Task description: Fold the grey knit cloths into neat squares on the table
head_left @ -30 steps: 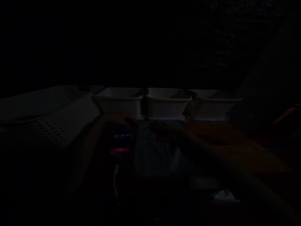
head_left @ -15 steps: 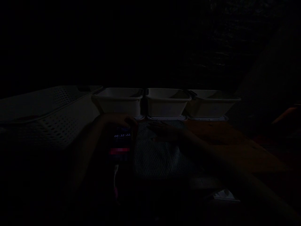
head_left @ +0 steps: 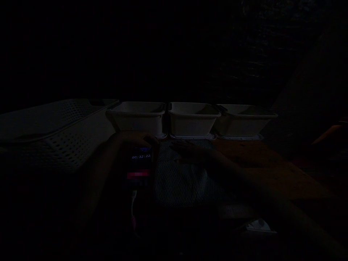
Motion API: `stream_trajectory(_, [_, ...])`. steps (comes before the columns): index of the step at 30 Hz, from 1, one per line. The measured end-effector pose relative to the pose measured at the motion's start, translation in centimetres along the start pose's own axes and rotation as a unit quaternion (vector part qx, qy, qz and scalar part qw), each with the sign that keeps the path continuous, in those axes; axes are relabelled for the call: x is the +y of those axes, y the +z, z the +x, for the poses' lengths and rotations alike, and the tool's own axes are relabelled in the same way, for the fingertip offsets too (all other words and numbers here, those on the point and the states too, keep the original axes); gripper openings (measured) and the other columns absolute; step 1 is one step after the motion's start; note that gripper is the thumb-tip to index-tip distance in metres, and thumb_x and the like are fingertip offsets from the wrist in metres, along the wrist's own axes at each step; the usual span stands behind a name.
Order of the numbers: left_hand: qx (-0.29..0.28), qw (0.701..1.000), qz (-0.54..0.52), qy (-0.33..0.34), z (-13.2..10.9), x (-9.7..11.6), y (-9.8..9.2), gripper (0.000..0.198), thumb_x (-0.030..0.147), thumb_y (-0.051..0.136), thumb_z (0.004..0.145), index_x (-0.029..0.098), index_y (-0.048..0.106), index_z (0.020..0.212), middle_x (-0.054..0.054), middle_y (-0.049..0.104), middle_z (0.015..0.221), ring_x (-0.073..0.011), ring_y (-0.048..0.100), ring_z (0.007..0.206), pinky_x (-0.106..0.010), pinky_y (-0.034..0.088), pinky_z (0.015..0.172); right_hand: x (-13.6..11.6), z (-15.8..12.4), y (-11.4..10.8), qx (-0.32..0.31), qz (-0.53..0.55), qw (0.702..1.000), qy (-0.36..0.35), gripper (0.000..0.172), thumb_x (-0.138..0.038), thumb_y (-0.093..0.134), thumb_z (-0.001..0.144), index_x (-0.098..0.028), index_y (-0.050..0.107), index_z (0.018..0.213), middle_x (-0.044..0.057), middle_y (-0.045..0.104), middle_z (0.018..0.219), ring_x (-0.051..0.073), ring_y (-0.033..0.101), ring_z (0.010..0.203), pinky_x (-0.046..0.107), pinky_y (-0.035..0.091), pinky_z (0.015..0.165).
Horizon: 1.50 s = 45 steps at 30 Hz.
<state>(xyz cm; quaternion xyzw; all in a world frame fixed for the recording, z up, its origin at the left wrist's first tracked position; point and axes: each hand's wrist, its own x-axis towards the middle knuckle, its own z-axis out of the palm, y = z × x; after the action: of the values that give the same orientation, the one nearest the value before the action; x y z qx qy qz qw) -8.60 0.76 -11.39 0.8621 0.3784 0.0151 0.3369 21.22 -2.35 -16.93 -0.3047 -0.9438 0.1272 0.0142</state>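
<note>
A: Pretty dark, what can be made out?

B: The right hand is held flat and open over a textured cloth. The left hand is curved over the top of a phone just left of the cloth, screen lit at 00:32:22; whether it's gripped can't be told.

A: And further out?

B: A pale cable is seen at the phone's lower end. Three pale bins are lined up behind the cloth, with a perforated basket set to their left.
</note>
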Motion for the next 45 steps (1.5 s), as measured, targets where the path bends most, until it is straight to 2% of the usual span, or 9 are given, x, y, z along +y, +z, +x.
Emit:
stream_trajectory(6, [0.008, 1.0, 0.007, 0.0, 0.0, 0.1, 0.2, 0.043, 0.03, 0.062, 0.072, 0.021, 0.063, 0.114, -0.005, 0.069, 0.105, -0.0242, 0.055, 0.101, -0.033, 0.041, 0.086, 0.3, 0.1, 0.2, 0.009, 0.0, 1.0, -0.005, 0.089, -0.073, 0.035, 0.082, -0.018, 0.016, 0.149, 0.004, 0.01, 0.153, 0.023, 0.005, 0.144, 0.044, 0.003, 0.118])
stream_trajectory(14, [-0.002, 0.999, -0.05, -0.003, 0.7, -1.4, 0.1, 0.044, 0.023, 0.061, 0.072, 0.018, 0.061, 0.117, -0.006, 0.062, 0.121, -0.0229, 0.054, 0.105, -0.031, 0.04, 0.09, -0.2, -0.2, -0.2, 0.002, 0.007, 1.0, 0.003, 0.086, -0.072, 0.035, 0.082, -0.023, 0.016, 0.149, 0.004, 0.01, 0.153, 0.023, 0.004, 0.144, 0.047, 0.001, 0.117])
stream_trajectory(19, [0.004, 0.999, -0.041, -0.011, 0.5, -0.8, 0.2, 0.041, 0.022, 0.061, 0.073, 0.021, 0.064, 0.114, -0.005, 0.064, 0.119, -0.0225, 0.055, 0.104, -0.03, 0.041, 0.088, -0.4, -0.2, -0.4, 0.0, -0.003, 1.0, 0.004, 0.086, -0.071, 0.037, 0.082, -0.02, 0.017, 0.149, 0.004, 0.011, 0.153, 0.022, 0.004, 0.144, 0.045, 0.004, 0.118])
stream_trajectory(25, [0.042, 0.999, -0.004, -0.023, 0.5, 0.1, 0.5, 0.036, 0.025, 0.063, 0.072, 0.021, 0.067, 0.108, -0.005, 0.069, 0.104, -0.0213, 0.058, 0.095, -0.028, 0.042, 0.08, 0.0, -0.2, -0.2, 0.002, -0.007, 1.0, 0.002, 0.084, -0.071, 0.034, 0.083, -0.022, 0.017, 0.149, 0.003, 0.011, 0.153, 0.022, 0.003, 0.144, 0.045, 0.001, 0.118])
stream_trajectory(31, [0.04, 0.999, -0.012, -0.003, 1.0, -0.5, 0.7, 0.033, 0.024, 0.058, 0.078, 0.02, 0.065, 0.11, -0.005, 0.068, 0.109, -0.0186, 0.058, 0.097, -0.025, 0.042, 0.081, 0.0, -0.2, -0.1, -0.003, 0.0, 1.0, 0.011, 0.087, -0.074, 0.034, 0.081, -0.022, 0.016, 0.149, 0.002, 0.007, 0.154, 0.023, 0.002, 0.144, 0.046, 0.002, 0.118])
stream_trajectory(36, [0.041, 0.999, -0.02, -0.001, 1.0, -0.4, 0.8, 0.03, 0.022, 0.055, 0.081, 0.017, 0.064, 0.11, -0.006, 0.066, 0.115, -0.0189, 0.059, 0.099, -0.028, 0.042, 0.086, 0.0, -0.1, -0.1, 0.005, 0.002, 1.0, 0.006, 0.085, -0.071, 0.036, 0.082, -0.022, 0.017, 0.149, 0.004, 0.011, 0.153, 0.023, 0.004, 0.144, 0.046, 0.003, 0.118])
stream_trajectory(45, [0.034, 0.998, -0.042, 0.013, 0.8, -0.3, 0.9, 0.031, 0.025, 0.059, 0.076, 0.023, 0.067, 0.106, -0.005, 0.066, 0.114, -0.0209, 0.058, 0.104, -0.03, 0.041, 0.089, -0.3, -0.3, -0.3, -0.002, -0.002, 1.0, 0.007, 0.085, -0.07, 0.037, 0.083, -0.021, 0.015, 0.149, 0.003, 0.01, 0.153, 0.022, 0.004, 0.144, 0.044, 0.002, 0.118])
